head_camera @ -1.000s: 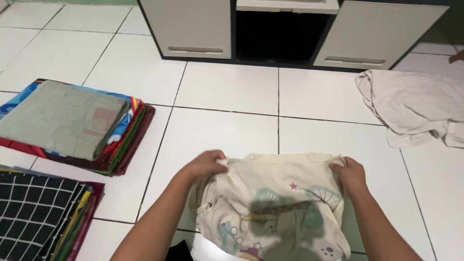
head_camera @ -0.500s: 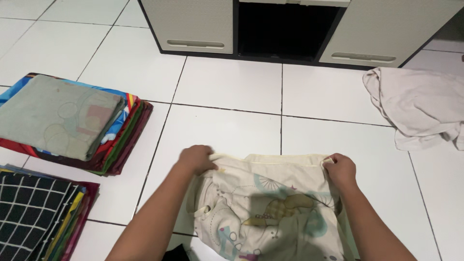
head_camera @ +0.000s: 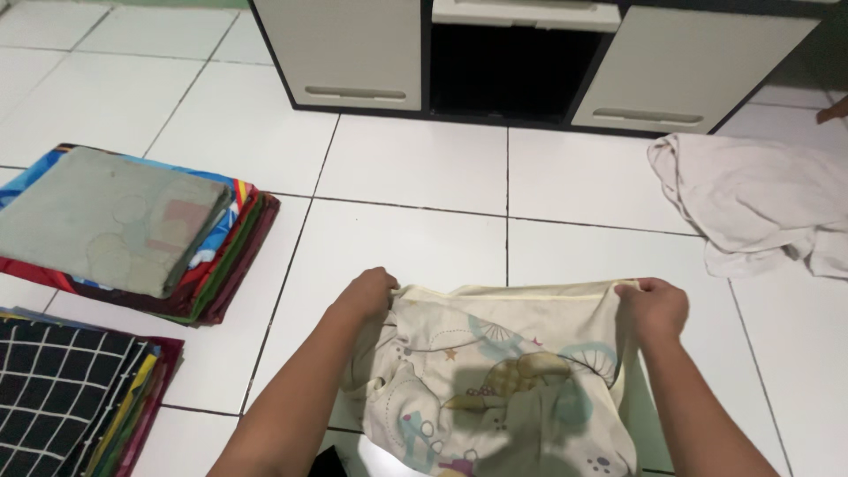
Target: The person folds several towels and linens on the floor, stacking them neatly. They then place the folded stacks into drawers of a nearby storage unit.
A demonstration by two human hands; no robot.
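- Two hands gripped a cream printed pillowcase [head_camera: 503, 371] by its top hem, over the white tiled floor [head_camera: 415, 238].
- Left hand [head_camera: 367, 293] was clamped on the hem's left corner.
- Right hand [head_camera: 655, 307] was clamped on the right corner, the hem taut between them.
- Stack of folded cloths [head_camera: 132, 230] lay near the floor's left edge; a checked black stack [head_camera: 62, 389] sat just below it.
- Crumpled pale cloth [head_camera: 760, 203] lay toward the right, before a cabinet [head_camera: 521, 57].

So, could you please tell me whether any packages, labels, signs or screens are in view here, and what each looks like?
None are in view: only folded fabric stacks, a crumpled white cloth, a cream cabinet, and the cream printed cloth gripped by both hands, left and right.
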